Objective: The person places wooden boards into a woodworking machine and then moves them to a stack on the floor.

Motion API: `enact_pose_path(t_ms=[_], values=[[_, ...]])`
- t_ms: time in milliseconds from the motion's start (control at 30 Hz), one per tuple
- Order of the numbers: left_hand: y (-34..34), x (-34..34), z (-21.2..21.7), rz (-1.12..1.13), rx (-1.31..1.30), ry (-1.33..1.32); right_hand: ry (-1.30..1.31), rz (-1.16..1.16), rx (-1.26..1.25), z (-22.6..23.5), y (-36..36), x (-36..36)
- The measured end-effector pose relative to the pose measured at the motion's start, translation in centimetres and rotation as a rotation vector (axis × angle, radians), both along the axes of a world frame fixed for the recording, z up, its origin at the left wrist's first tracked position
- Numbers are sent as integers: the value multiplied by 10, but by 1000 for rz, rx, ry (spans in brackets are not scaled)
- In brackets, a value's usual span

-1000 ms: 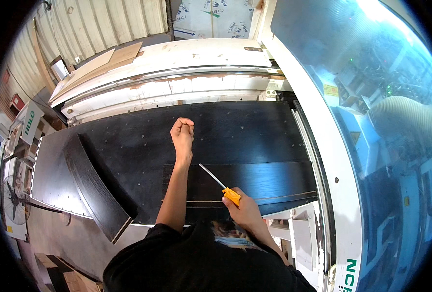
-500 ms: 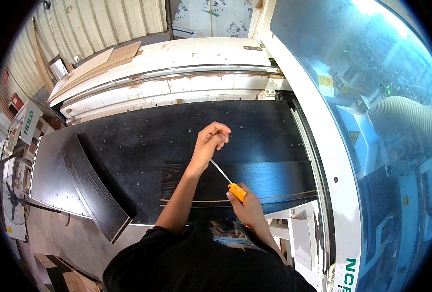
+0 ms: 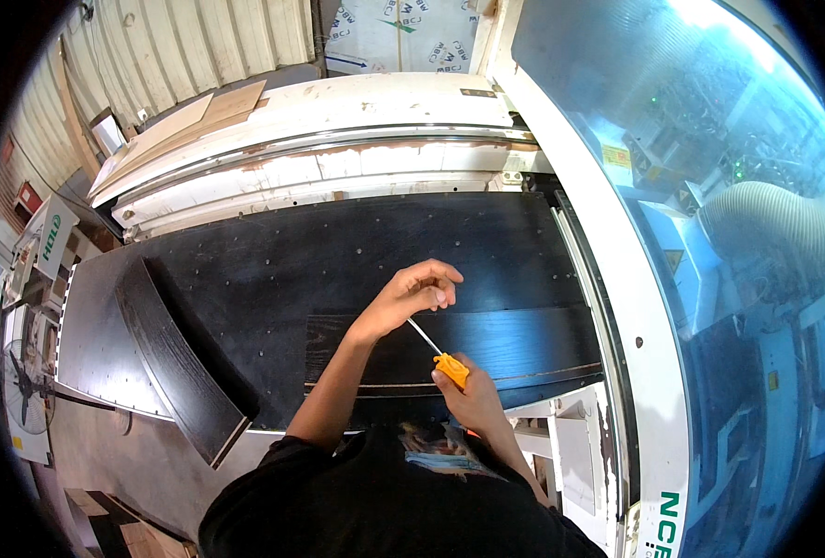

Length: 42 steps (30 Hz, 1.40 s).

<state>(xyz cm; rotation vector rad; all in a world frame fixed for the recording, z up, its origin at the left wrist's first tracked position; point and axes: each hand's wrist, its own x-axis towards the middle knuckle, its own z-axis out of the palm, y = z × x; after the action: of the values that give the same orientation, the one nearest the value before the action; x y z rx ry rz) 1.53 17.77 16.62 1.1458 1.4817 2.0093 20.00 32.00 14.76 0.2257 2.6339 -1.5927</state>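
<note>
Head view looking straight down: right hand (image 3: 473, 395) is wrapped tight around the orange handle of a screwdriver (image 3: 442, 358), and the thin metal shaft runs up and away from that grip toward the left hand (image 3: 414, 293), which has its fingertips (image 3: 442, 296) pinched together right at the tip end; can't tell if there's a small screw or bit in there, too tiny to see. Both sit over the dark wood panel (image 3: 524, 344) lying on the black machine bed (image 3: 338, 251). Risk as I see it: the tip is basically touching bare fingers, so 1 slip of the handle hand could jab them. Anything small held there could also drop onto the bed and roll off.
</note>
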Motion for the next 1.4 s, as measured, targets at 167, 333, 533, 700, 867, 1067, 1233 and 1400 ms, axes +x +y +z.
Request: enact_pose_path(t_ms=[167,333,533,700,867,1067,1233,1400], values=[[-5,6,-11,31,-27,-67,30,24,56,-8,0,3],[-12,4,-24,142,4,-163,-7,50,66,-8,-4,4],[-20,4,-16,193,59,-205,-34,99,80,-8,-9,4],[-26,-1,-22,174,127,-230,-53,146,124,0,-10,5],[-28,0,-22,149,147,-278,-70,153,128,0,-11,6],[-27,-1,-25,109,148,-264,-22,24,132,-4,-9,5],[-27,-3,-29,91,136,-250,-22,27,135,-4,-7,5],[-25,1,-25,8,168,-281,-82,100,109,4,-11,6]])
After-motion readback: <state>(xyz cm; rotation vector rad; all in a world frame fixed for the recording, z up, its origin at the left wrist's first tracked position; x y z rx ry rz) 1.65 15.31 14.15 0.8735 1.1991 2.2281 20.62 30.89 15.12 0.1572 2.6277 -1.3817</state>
